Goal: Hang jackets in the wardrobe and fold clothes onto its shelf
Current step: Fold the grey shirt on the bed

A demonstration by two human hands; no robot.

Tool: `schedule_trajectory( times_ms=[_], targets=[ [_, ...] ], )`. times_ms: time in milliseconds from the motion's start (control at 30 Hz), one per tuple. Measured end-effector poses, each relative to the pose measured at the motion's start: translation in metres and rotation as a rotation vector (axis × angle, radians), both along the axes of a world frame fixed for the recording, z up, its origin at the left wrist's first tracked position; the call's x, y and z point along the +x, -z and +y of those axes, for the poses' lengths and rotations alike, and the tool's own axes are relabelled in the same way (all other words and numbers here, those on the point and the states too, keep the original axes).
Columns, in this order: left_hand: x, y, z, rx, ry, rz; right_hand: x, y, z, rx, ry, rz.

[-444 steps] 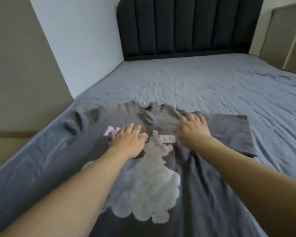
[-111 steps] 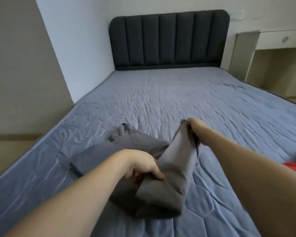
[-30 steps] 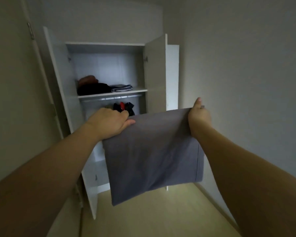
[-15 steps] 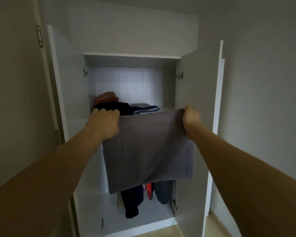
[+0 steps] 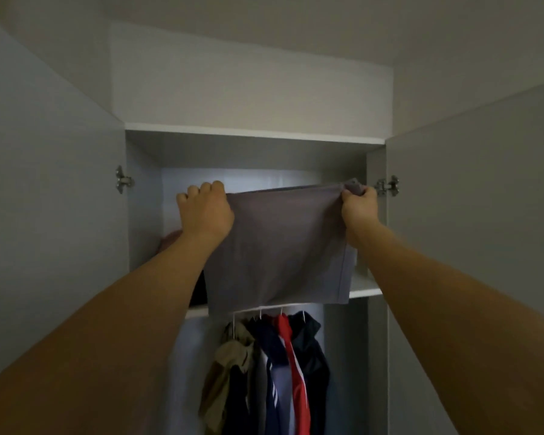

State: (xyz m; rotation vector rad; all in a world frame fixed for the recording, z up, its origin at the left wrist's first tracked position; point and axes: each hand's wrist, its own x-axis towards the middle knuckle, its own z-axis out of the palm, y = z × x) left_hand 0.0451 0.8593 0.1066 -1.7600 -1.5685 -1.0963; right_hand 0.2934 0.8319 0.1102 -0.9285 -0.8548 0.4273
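Observation:
A folded grey T-shirt (image 5: 280, 246) hangs in front of the wardrobe's upper compartment. My left hand (image 5: 206, 210) grips its top left corner. My right hand (image 5: 357, 204) grips its top right corner. The shirt's lower edge drops just past the white shelf (image 5: 363, 288). Behind my left arm, part of a dark folded garment (image 5: 198, 288) and a reddish one (image 5: 170, 240) lie on the shelf; the shirt hides whatever else lies there. Several jackets (image 5: 274, 372) hang on hangers from the rail under the shelf.
Both wardrobe doors stand open, the left door (image 5: 51, 199) and the right door (image 5: 474, 230) flanking my arms. Metal hinges (image 5: 123, 180) show on each side. The wardrobe's top panel (image 5: 252, 133) is just above the shirt.
I have come closer to the wardrobe and raised the shirt from shelf height up into the upper compartment opening. Both hands keep their grip on its corners.

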Motion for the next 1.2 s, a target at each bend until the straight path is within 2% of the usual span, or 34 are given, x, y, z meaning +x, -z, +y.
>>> schedule_trajectory(
  times_ms=[100,300,467,600,700,867,967,1067,1200],
  targets=[
    [0.020,-0.042,0.074,0.052,-0.051,-0.049,0.010,-0.033,0.073,0.077,0.038,0.022],
    [0.059,-0.085,0.224,0.086,-0.150,-0.074,0.046,-0.066,0.237,0.102,0.179,-0.158],
    [0.078,-0.081,0.356,-0.100,-0.222,0.026,0.073,-0.058,0.373,0.003,0.213,-0.327],
    [0.088,-0.043,0.471,-0.385,-0.258,0.111,0.086,-0.028,0.488,-0.146,0.187,-0.467],
    [0.095,-0.004,0.555,-0.471,-0.282,0.186,0.094,0.018,0.575,-0.352,0.172,-0.542],
    [0.122,0.099,0.658,-0.502,-0.323,0.334,0.109,0.128,0.687,-0.704,0.157,-0.653],
    [0.128,0.156,0.690,-0.533,-0.351,0.351,0.115,0.179,0.731,-0.864,0.086,-0.734],
    [0.123,0.184,0.700,-0.468,-0.311,0.295,0.116,0.193,0.752,-0.953,0.028,-0.794],
    [0.119,0.192,0.701,-0.406,-0.283,0.234,0.117,0.192,0.759,-0.970,0.018,-0.806]
  ],
)
